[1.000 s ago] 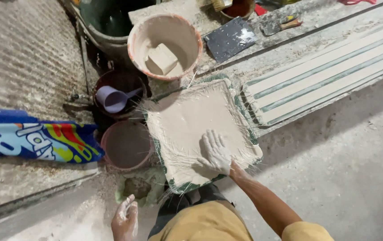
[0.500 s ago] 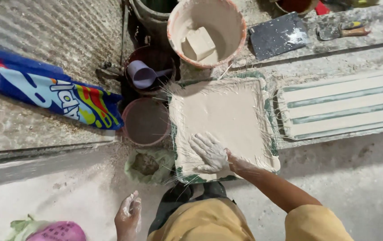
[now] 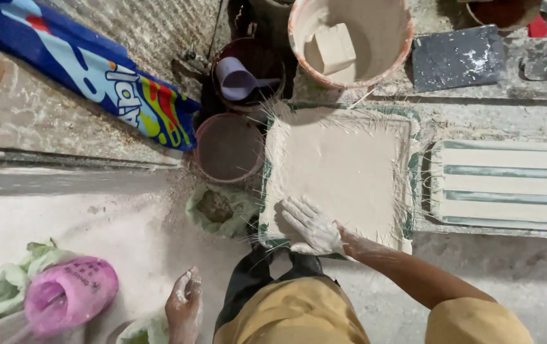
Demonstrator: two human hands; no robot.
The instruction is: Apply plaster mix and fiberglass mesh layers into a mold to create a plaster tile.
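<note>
plaster [image 3: 340, 169] fills the square mould [image 3: 414, 191] on the floor, fibres poking past its edges, mostly level. right hand [image 3: 312, 224] lies flat and open on its near corner, smoothing; left hand [image 3: 184, 306] hangs loose, grasping nothing, near the pink bag [image 3: 69, 301].

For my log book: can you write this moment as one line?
right hand: flat on wet plaster in square mould | left hand: free, plaster-coated, holds nothing | bucket: beyond mould

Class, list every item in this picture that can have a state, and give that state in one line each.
Square mould: filled with wet plaster.
Large bucket: open, holds a block.
Dark bucket: holds a purple scoop.
Reddish bowl: upright.
Right hand: flat on the plaster.
Left hand: empty, plaster-dusted.
</note>
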